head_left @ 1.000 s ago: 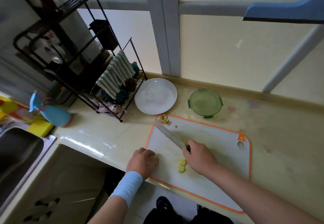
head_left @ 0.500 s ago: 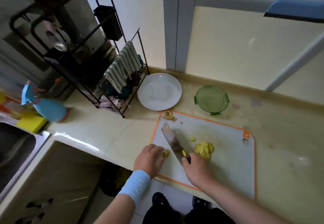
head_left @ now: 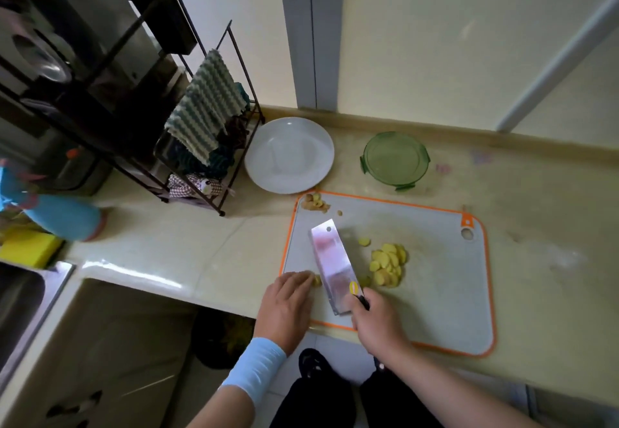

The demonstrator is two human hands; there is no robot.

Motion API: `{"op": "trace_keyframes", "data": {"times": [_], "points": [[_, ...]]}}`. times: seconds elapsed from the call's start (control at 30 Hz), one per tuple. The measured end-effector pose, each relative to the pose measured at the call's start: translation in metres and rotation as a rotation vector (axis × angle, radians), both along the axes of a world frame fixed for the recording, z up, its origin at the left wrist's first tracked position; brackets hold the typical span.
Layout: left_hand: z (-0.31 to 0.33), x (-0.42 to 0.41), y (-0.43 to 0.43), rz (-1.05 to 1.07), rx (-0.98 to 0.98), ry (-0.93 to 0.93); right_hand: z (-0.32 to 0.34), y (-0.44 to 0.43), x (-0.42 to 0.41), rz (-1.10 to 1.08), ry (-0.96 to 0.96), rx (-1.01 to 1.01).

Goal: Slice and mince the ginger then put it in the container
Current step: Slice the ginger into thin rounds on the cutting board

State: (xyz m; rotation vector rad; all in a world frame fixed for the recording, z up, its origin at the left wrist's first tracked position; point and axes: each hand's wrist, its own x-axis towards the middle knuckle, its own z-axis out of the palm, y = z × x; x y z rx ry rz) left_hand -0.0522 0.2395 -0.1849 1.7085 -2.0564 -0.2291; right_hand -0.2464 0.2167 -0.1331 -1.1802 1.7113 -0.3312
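While the left hand (head_left: 288,307) curled its fingers (head_left: 298,277) onto the yellow ginger stub (head_left: 317,281), apparently steadying it on the orange-rimmed white board (head_left: 445,293), the right hand (head_left: 378,323) gripped the broad steel cleaver (head_left: 333,268) beside it.

White cutting board (head_left: 442,293) with an orange edge, left hand (head_left: 286,307) holding a small ginger bit (head_left: 317,281) by the knife (head_left: 333,266), right hand (head_left: 378,323) gripping the knife handle, pile of yellow ginger slices (head_left: 388,265) just right of the blade, green container (head_left: 395,159) and white plate (head_left: 289,154) behind the board
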Motion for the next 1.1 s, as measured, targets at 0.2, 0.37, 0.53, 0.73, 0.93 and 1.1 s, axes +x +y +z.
{"op": "trace_keyframes", "data": {"times": [0.2,0.37,0.53,0.73,0.93,1.1], "points": [[-0.001,-0.006,0.016,-0.042,0.154,-0.158,-0.012,0.004,-0.002,0.030,0.015,-0.033],[0.002,-0.011,0.018,-0.022,0.220,-0.177,-0.012,0.003,-0.004,0.015,0.006,-0.035],[0.005,-0.014,0.019,-0.012,0.280,-0.200,-0.009,0.002,-0.007,0.064,-0.010,-0.022],[0.006,-0.014,0.019,-0.019,0.340,-0.204,-0.009,0.000,-0.010,0.093,-0.033,0.002],[0.007,-0.014,0.018,-0.029,0.367,-0.233,-0.002,-0.008,-0.008,0.152,0.013,0.008],[0.009,-0.015,0.018,-0.030,0.375,-0.260,0.001,-0.020,-0.001,0.204,0.074,-0.009]]}}
